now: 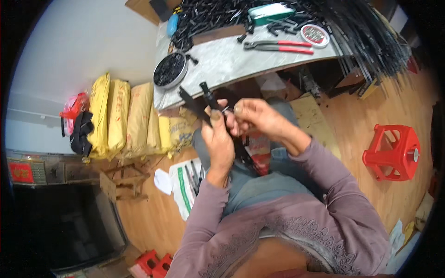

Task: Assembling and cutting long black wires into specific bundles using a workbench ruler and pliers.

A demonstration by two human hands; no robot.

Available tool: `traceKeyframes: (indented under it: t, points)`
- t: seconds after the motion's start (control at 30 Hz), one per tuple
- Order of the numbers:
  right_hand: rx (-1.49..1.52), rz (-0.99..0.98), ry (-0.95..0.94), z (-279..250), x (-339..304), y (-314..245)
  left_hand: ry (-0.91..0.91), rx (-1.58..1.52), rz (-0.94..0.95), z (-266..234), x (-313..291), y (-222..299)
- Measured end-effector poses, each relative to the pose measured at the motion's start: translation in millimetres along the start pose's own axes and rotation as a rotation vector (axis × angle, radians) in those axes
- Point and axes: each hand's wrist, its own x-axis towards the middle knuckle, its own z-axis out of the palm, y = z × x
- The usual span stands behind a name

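Note:
In front of my lap my left hand is closed around long dark pieces. A flat black strip and a black rod with a wider, round end stick out past its fingers toward the table. More dark length runs down between my knees. My right hand presses against the left fingers, its thumb and forefinger pinched together at the rod's side. A small bright glint shows there, too small to name. Nearest on the table is a round tin full of small black parts.
On the grey-white table lie red-handled pincers, a round dish of small metal pieces, a green container and heaped black parts. Long black strips overhang its right end. Yellow sacks stand left; a red stool stands right.

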Motion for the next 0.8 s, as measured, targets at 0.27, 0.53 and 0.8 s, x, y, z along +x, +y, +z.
traceKeyframes:
  t: [0.27,0.53,0.8]
  points:
    - [-1.734,-0.649,0.845,-120,22,-80,-0.163,-0.083,-0.072,-3,-4,8]
    - [-2.209,-0.599,0.478,-159,45,-87,-0.091,-0.124,-0.091,-17,4,0]
    - [-0.36,0.068,0.046,-43,-43,-77,-0.043,-0.06,-0.095,-25,12,0]
